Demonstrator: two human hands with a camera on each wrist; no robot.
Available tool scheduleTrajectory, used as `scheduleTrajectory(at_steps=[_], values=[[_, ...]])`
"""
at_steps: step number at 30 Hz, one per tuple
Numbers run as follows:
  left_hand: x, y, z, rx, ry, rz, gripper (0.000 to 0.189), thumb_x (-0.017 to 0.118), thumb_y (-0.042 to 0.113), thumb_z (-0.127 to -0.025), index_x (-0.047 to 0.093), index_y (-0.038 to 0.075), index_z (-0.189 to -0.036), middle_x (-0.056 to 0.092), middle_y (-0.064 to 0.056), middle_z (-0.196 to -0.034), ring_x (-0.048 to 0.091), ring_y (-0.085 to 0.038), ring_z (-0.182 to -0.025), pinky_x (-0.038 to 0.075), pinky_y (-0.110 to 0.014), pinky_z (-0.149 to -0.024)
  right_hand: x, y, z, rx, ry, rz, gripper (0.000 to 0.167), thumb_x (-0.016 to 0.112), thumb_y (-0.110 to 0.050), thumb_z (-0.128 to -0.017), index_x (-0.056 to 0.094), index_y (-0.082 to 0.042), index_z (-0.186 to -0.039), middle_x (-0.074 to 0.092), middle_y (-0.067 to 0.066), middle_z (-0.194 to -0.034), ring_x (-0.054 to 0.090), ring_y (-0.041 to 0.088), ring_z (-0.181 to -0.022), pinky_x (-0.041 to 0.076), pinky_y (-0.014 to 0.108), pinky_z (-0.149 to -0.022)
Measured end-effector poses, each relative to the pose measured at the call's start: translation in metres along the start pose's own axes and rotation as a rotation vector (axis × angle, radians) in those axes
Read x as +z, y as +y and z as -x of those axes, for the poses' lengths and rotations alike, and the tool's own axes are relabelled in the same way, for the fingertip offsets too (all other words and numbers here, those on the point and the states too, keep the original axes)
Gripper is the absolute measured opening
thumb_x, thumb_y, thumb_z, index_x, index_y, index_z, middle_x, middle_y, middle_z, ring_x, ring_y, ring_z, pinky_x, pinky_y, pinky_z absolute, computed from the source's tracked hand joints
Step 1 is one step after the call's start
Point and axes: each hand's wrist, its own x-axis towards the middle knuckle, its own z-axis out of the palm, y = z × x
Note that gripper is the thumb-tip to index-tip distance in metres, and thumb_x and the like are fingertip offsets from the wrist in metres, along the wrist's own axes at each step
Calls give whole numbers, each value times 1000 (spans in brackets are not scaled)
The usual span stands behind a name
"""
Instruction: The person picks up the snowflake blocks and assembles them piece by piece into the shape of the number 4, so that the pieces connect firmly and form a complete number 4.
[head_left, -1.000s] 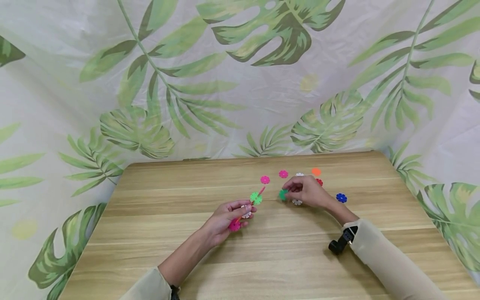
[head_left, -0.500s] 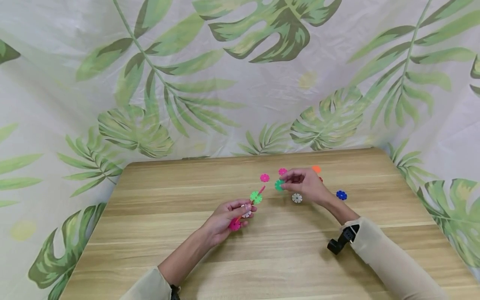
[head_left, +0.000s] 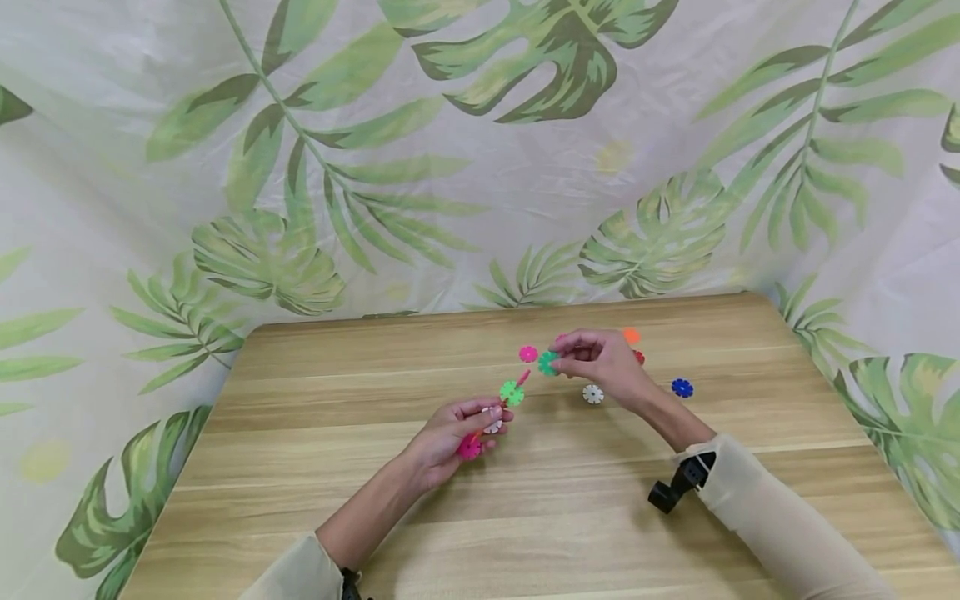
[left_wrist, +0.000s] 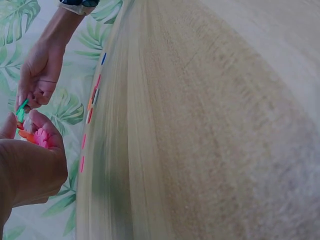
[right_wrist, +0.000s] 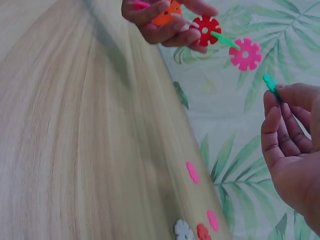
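Note:
In the head view my left hand [head_left: 446,437] grips a chain of interlocking notched plastic discs. A pink disc [head_left: 469,447] is at its near end, with a white disc [head_left: 492,422] and a light green disc [head_left: 512,393] further along. The right wrist view shows an orange disc [right_wrist: 167,14], a red disc [right_wrist: 206,30] and the far pink disc [right_wrist: 245,54] in the chain. My right hand [head_left: 607,371] pinches a darker green disc [head_left: 548,363] between thumb and fingertips, above the table and a short gap from the chain's far end.
Loose discs lie on the wooden table [head_left: 570,517]: a pink disc [head_left: 528,354], a white disc [head_left: 593,393], a blue disc [head_left: 682,388], an orange disc [head_left: 631,335] and a partly covered red disc [head_left: 639,357]. Leaf-patterned cloth [head_left: 525,200] hangs behind.
My right hand has lifted the green disc from beside the white disc and carried it left and away, toward the chain's far end. The left hand stays nearly still.

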Motion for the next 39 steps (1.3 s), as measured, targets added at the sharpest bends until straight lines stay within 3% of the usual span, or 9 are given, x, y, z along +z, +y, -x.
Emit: scheduleTrajectory(at_steps=[5, 20, 33, 39], values=[[0, -1, -1, 3, -1, -17, 38, 66, 14, -106, 63, -2, -140, 77, -3, -117, 72, -11, -101, 60, -20, -75, 4, -2, -1, -30, -13, -22, 23, 80, -2, -93, 75, 5, -115, 77, 17, -98, 72, 15, -77, 61, 25, -69], [4, -2, -2, -8, -9, -31, 37, 68, 14, -105, 64, -2, -139, 77, -4, -117, 71, -11, -100, 60, -19, -74, 12, -5, -1, -24, -4, -25, 21, 80, -6, -94, 76, 2, -113, 78, 16, -93, 69, 15, -71, 58, 24, -65], [7, -2, -3, 16, 61, -7, 33, 69, 9, -104, 68, -1, -135, 79, -3, -113, 71, -8, -95, 58, -16, -69, 19, -8, 1, -85, 21, -5, 14, 81, -2, -92, 79, 2, -106, 75, 21, -96, 75, 36, -80, 63, 29, -69], [10, 2, -3, 16, 95, -17, 34, 72, 12, -102, 70, 1, -134, 79, -5, -113, 71, -10, -97, 58, -18, -68, 23, -9, 2, -112, 60, -10, 13, 79, 3, -92, 79, 4, -105, 72, 26, -95, 74, 19, -76, 63, 28, -68]])
